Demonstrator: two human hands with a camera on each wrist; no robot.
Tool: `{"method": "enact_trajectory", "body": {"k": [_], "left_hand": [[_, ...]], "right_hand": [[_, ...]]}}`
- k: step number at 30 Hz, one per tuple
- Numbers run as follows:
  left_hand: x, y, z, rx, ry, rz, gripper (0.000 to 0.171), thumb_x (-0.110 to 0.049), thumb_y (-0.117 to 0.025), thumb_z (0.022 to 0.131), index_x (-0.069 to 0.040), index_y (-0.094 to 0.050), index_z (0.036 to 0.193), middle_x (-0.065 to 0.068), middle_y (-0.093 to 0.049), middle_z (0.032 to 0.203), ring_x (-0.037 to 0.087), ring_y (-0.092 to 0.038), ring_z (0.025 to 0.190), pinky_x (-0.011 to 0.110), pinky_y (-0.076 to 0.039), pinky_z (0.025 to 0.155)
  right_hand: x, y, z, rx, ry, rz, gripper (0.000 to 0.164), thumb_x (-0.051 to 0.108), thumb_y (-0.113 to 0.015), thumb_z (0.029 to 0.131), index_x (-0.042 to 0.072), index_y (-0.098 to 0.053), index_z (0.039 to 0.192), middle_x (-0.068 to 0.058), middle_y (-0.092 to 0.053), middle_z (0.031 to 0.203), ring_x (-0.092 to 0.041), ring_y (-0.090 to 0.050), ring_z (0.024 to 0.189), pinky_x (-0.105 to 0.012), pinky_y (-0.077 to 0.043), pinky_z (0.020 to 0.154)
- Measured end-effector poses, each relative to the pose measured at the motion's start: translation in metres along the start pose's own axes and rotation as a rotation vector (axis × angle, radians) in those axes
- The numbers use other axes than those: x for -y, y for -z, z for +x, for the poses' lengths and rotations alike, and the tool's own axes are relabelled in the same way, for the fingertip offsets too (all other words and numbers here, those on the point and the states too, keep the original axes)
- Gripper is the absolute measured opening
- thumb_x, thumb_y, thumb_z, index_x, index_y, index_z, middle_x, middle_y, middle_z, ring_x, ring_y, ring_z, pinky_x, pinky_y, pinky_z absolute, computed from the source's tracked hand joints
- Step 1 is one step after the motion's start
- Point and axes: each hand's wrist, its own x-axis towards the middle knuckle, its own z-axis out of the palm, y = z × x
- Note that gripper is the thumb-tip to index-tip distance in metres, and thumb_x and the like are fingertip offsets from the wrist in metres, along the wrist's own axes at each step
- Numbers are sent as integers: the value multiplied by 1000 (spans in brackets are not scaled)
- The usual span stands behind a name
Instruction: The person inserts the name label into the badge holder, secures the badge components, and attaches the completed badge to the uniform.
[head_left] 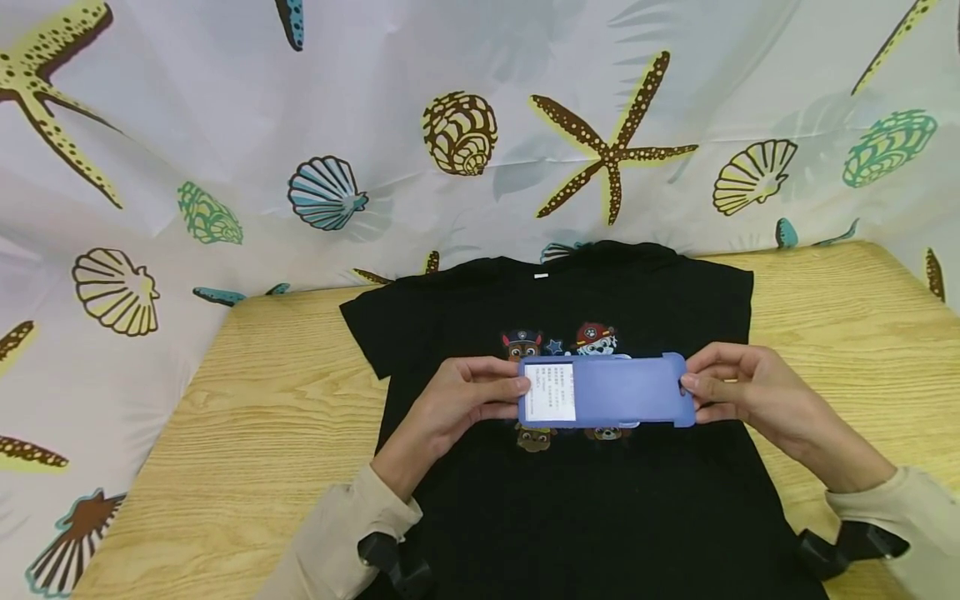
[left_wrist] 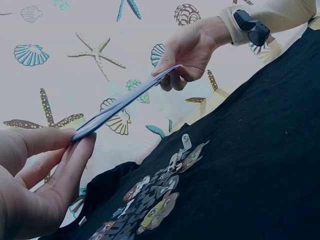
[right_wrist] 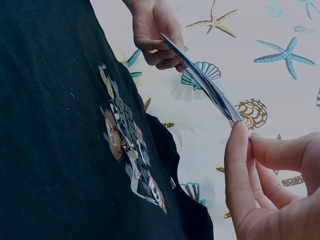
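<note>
Both hands hold a flat, thin, blue-violet packet (head_left: 626, 392) lengthwise, above a black T-shirt (head_left: 577, 517). My left hand (head_left: 465, 396) pinches its left end, thumb on top beside a white label (head_left: 551, 392) with printed text. At the other end, my right hand (head_left: 753, 392) grips near a small hole, with the thumb on the face. From the left wrist view the packet (left_wrist: 117, 107) appears edge-on, slightly bowed and layered. The right wrist view shows fingertips (right_wrist: 238, 135) pressed against its near end. Cartoon dog heads printed on the shirt show partly around the packet.
The shirt lies spread on a wood-grain table (head_left: 247, 442), its collar toward the back. A white cloth (head_left: 390, 75) with shells and starfish hangs behind the table and along its left side. Black straps with small devices (head_left: 393, 562) sit on both sleeved wrists.
</note>
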Motion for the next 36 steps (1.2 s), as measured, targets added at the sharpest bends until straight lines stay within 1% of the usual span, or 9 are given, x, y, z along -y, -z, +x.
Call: {"method": "enact_trajectory", "body": {"k": [5, 9, 16, 22, 32, 36], "left_hand": [[2, -3, 0, -28, -15, 45, 24, 5, -70, 83, 13, -66, 105, 14, -67, 98, 21, -66, 78, 32, -59, 69], [3, -6, -1, -48, -16, 60, 23, 5, -71, 82, 14, -65, 103, 14, -68, 96, 20, -66, 74, 33, -59, 68], [5, -6, -2, -15, -17, 72, 25, 4, -71, 83, 15, -65, 105, 16, -68, 97, 21, -68, 75, 33, -59, 70], [7, -6, 0, 10, 0, 68, 27, 4, -70, 84, 15, -64, 108, 17, -68, 98, 22, -68, 77, 34, -59, 71], [9, -7, 0, 26, 8, 60, 28, 4, -70, 84, 15, -64, 109, 16, -69, 98, 21, -69, 76, 34, -59, 71], [10, -7, 0, 33, 6, 59, 27, 4, -70, 85, 15, -64, 109, 16, -69, 99, 21, -69, 77, 33, -59, 71]], "right_hand": [[-2, -3, 1, 8, 5, -12, 16, -2, -62, 92, 12, -68, 94, -2, -69, 79, -13, -65, 71, -31, -59, 66], [-5, -6, 2, 16, 3, -9, 15, -1, -61, 92, 12, -68, 94, -2, -69, 79, -14, -65, 71, -31, -59, 66], [-8, -10, 3, 22, -4, -11, 16, -1, -61, 92, 13, -68, 93, -3, -69, 79, -14, -65, 70, -31, -59, 66], [-9, -12, 2, 25, -13, -11, 13, 0, -62, 92, 11, -68, 92, -3, -68, 78, -13, -65, 69, -30, -59, 65], [-10, -17, 2, 5, -34, -41, 10, 2, -66, 90, 11, -68, 89, -4, -69, 76, -13, -66, 68, -31, -59, 65], [-11, -17, 2, 19, -20, -21, 11, 0, -64, 91, 10, -68, 90, -4, -69, 77, -13, -66, 68, -30, -59, 64]]}}
